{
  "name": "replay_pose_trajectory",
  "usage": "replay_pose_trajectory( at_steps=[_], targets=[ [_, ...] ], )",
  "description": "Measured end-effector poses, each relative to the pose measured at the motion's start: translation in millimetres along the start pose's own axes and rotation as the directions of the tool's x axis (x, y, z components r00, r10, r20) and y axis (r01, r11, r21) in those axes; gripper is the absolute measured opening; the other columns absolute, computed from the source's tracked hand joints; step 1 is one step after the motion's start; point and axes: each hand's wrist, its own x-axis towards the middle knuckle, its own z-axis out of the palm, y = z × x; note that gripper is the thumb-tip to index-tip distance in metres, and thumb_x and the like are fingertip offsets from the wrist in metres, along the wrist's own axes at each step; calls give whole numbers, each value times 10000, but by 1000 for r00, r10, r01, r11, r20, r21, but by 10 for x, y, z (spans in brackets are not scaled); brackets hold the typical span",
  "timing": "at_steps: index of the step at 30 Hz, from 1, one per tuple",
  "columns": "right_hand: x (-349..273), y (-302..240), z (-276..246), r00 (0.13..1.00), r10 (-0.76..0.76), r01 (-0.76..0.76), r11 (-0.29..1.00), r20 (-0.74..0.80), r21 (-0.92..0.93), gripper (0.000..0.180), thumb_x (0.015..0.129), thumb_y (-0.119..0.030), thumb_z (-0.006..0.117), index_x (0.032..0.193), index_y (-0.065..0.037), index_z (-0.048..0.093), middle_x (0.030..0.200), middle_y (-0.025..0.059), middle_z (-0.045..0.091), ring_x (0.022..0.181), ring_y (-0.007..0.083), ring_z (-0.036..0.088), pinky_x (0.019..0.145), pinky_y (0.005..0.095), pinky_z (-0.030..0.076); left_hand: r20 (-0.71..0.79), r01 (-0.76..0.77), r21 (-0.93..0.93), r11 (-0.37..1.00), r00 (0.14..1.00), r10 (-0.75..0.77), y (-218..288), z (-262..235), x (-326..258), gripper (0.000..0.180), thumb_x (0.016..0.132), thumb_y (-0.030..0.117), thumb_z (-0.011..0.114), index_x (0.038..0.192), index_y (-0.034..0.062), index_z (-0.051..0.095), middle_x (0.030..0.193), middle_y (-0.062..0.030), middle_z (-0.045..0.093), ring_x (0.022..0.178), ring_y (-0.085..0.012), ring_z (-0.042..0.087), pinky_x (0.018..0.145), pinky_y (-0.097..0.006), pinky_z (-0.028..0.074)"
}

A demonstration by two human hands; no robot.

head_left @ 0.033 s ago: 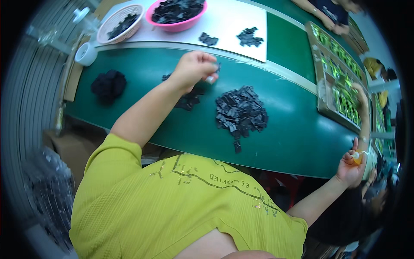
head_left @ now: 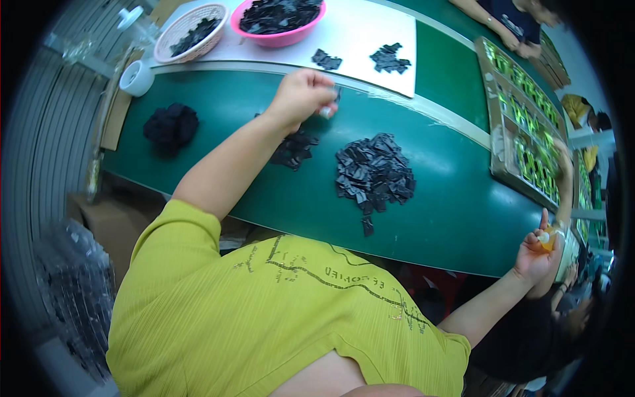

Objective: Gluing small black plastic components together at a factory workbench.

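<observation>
My left hand (head_left: 301, 99) is raised over the green table, its thumb and fingers pinched together. A small dark piece (head_left: 338, 94) shows at the fingertips, and a white cover sits on one finger. Beneath and beside that hand lies a small scatter of black pieces (head_left: 294, 151). A larger heap of flat black pieces (head_left: 375, 169) lies to its right. Off at the right end of the table, my right hand (head_left: 534, 257) is curled round a small orange container with a whitish tip (head_left: 548, 239), one finger pointing up.
A pink basin (head_left: 281, 36) and a woven basket (head_left: 178, 33) of black pieces stand on a white board with two small piles. Black cloth (head_left: 170, 127) and a white roll (head_left: 137, 79) are at left. Trays of green items (head_left: 496, 149) and co-workers' arms are at right.
The view has shifted slightly, so the table's things sit a little further right. My left hand has risen slightly, showing more of the scatter below. The right hand keeps its hold.
</observation>
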Motion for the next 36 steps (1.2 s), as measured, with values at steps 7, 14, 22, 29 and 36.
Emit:
replay_pose_trajectory(
  at_steps=[7, 14, 22, 29, 36],
  targets=[
    [83, 1191, 1104, 975, 197, -206, 975, 106, 86, 213, 917, -193, 504, 1031, -17, 538, 1247, 324, 488, 689, 208, 646, 536, 280, 563, -257, -149, 310, 939, 938, 234, 140, -247, 771, 224, 775, 10, 639, 976, -82, 606, 856, -146, 648, 668, -168, 644, 562, -261, 522],
    [69, 1582, 1716, 937, 279, -284, 959, 209, -6, 240, 903, -174, 525, 1065, 1, 497, 1171, 331, 536, 655, 209, 652, 544, 274, 564, -104, -173, 835, 522, 882, 459, 186, -339, 847, 283, 738, 297, 712, 859, 41, 695, 730, -81, 673, 674, -189, 639, 653, -311, 498],
    [-1, 1764, 2023, 908, 305, -326, 945, 288, 28, 286, 897, -164, 524, 1103, 18, 445, 1192, 375, 488, 676, 228, 649, 550, 270, 562, 409, -384, 857, 343, 913, 1, 150, -236, -294, 290, 683, 228, 780, 870, 34, 672, 790, -100, 650, 737, -227, 622, 671, -339, 495],
    [-161, 2031, 2118, 882, 358, -379, 925, 307, 8, 277, 876, -161, 552, 1106, -42, 454, 1139, 336, 545, 653, 218, 635, 517, 256, 544, 286, -220, 876, 429, 954, -96, 97, -261, -369, 206, 722, 140, 729, 877, 28, 651, 791, -87, 648, 742, -204, 622, 675, -328, 498],
    [-272, 2174, 2076, 874, 424, -432, 902, 237, -21, 307, 880, -175, 554, 1127, -32, 438, 1101, 300, 572, 654, 216, 628, 527, 245, 526, 243, -68, 164, 984, 970, 27, 124, -64, -591, 154, 790, 68, 685, 893, -31, 627, 808, -96, 659, 659, -127, 624, 625, -244, 520]
  ],
)
